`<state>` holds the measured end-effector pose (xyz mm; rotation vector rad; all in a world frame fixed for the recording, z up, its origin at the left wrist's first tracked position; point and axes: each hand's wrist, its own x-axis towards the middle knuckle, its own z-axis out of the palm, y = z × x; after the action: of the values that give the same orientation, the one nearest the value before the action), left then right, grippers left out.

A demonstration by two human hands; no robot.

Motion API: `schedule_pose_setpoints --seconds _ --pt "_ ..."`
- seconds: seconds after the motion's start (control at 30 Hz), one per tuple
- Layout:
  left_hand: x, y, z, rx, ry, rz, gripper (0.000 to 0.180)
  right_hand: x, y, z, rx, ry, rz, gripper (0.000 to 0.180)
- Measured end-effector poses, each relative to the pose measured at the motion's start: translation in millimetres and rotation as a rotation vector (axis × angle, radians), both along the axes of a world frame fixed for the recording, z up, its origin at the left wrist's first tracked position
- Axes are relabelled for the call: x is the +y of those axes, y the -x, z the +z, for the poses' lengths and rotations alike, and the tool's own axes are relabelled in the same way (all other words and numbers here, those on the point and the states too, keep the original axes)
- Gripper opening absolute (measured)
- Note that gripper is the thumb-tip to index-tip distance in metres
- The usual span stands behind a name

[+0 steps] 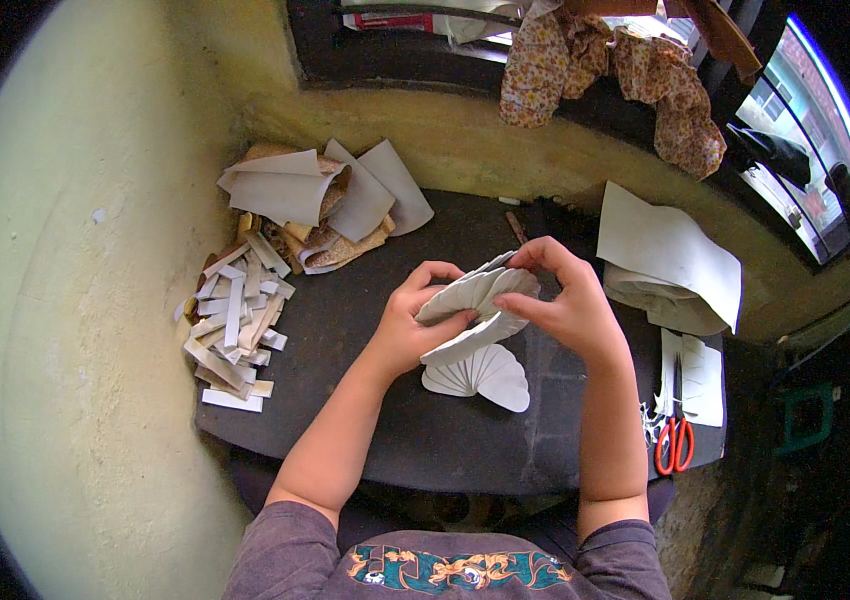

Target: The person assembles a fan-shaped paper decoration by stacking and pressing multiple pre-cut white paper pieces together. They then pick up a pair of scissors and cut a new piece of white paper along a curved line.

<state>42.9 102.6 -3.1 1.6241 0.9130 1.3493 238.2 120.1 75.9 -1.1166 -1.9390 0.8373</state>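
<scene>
Held fan: white, curved fan of thin overlapping petal-shaped pieces (480,292), between both hands, long axis from near left to far right.
Left hand (411,322): pinches its left side.
Right hand (577,305): pinches its far right edge.
Smaller white petal fan (480,378): lies nearer, on black table (485,450); left hand seems closer.

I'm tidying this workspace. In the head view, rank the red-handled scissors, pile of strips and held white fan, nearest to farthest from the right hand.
1. Held white fan: touching the right hand, on its left side.
2. Red-handled scissors: lower right of the view.
3. Pile of strips: across on the left side.
</scene>
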Motion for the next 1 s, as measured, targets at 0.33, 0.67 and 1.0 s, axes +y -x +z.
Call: schedule_pose_setpoints --seconds 0.33,0.67,1.0 --pt "1.2 1.9 -1.1 -0.036 0.021 -0.021 0.02 6.4 6.6 4.7 0.104 0.336 0.033 0.03" --pt "2.3 2.0 -6.3 -0.131 0.067 -0.063 0.02 9.7 10.4 5.6 0.061 0.357 0.016 0.019" --pt "2.9 1.7 -5.8 -0.174 0.173 -0.089 0.037 10.2 15.2 2.0 0.083 0.332 -0.022 0.017"
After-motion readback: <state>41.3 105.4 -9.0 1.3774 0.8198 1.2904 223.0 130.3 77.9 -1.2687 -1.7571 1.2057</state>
